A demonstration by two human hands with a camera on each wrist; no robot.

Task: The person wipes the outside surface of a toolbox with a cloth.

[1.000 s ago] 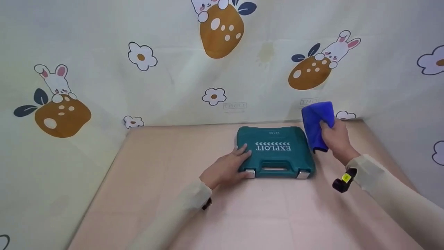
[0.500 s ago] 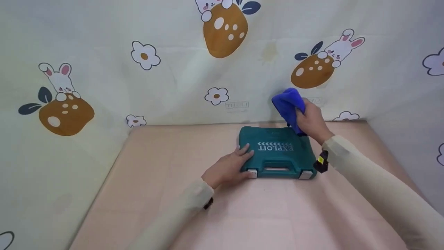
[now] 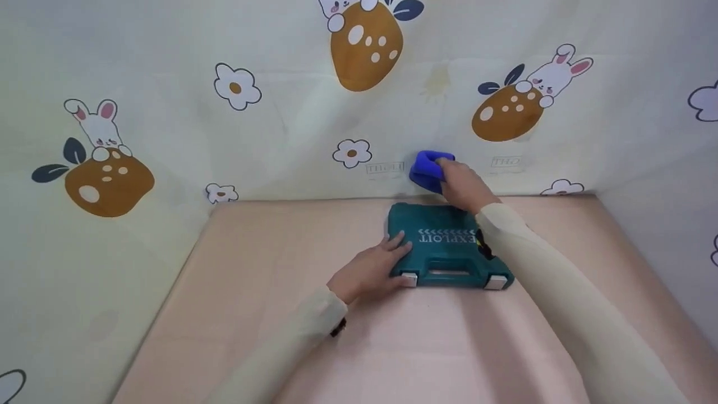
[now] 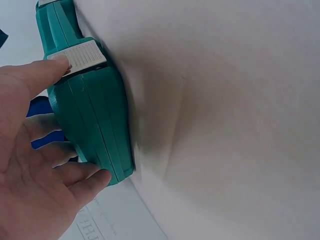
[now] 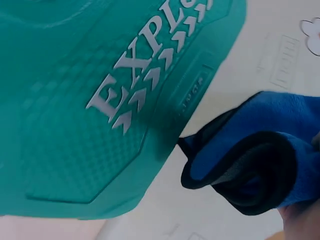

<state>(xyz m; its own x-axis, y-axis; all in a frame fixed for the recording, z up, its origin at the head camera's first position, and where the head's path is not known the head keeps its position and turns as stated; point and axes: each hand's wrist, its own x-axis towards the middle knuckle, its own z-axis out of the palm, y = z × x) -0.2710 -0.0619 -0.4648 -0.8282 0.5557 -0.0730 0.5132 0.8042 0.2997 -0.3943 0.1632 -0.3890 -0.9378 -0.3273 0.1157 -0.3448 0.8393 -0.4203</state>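
A green plastic tool case (image 3: 440,219) with white "EXPLOIT" lettering lies closed on the table, its handle towards the person. My left hand (image 3: 370,269) rests on its left side with the fingers spread over the lid. In the left wrist view the left thumb (image 4: 47,72) touches a silver latch (image 4: 82,57). Behind the case's back edge, my right hand (image 3: 465,182) grips a folded blue cloth (image 3: 429,171) with dark edging. The right wrist view shows this cloth (image 5: 260,150) hanging in loose folds just beyond the lid.
A pinkish-beige cover (image 3: 269,269) lies over the table. Pale fabric (image 3: 280,123) printed with rabbits, fruit and flowers rises at the back and both sides. The right sleeve (image 3: 561,303) crosses over the case's right part.
My right hand has carried the blue cloth leftwards from beside the case's right side, over its back corner, to behind the back edge. The left hand and the case stay in place.
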